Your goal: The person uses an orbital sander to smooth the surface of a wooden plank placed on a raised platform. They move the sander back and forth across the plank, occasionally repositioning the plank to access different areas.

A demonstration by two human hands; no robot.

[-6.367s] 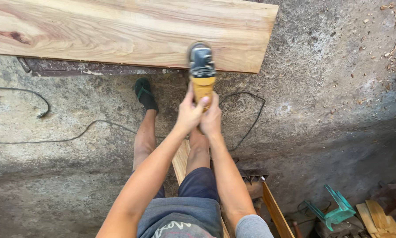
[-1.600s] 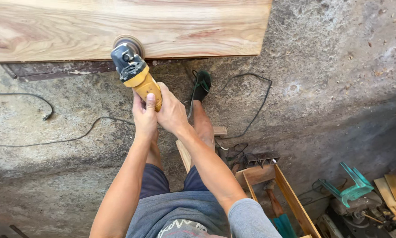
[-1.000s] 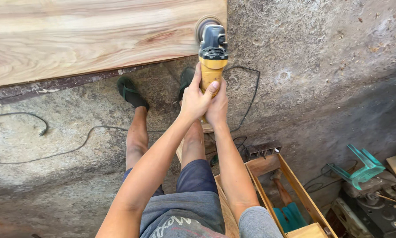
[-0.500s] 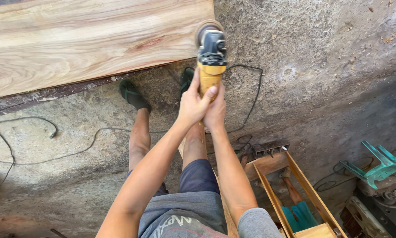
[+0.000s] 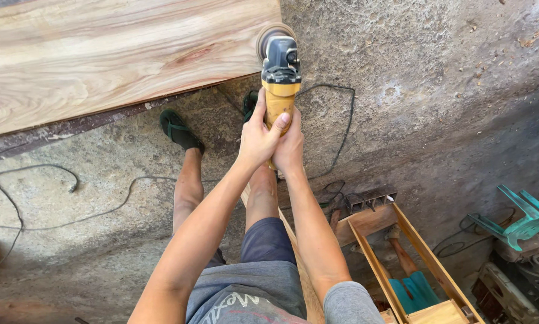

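Note:
A yellow and black angle grinder (image 5: 279, 72) points away from me, its round sanding disc resting on the right end of a wide pale wooden plank (image 5: 101, 60). My left hand (image 5: 259, 137) wraps the yellow handle from the left. My right hand (image 5: 289, 147) grips the same handle from the right, pressed against the left hand. Both arms are stretched forward over my legs.
The rough concrete floor (image 5: 431, 108) carries a black power cable (image 5: 101, 210) looping left and another loop near the grinder. An open wooden toolbox (image 5: 401, 258) stands at lower right. A teal metal clamp (image 5: 521, 219) lies at the far right. My feet wear dark sandals (image 5: 179, 129).
The grinder went from the plank's lower edge to its right end within the last second or so; since half a second ago it has barely shifted. Both hands keep their grip.

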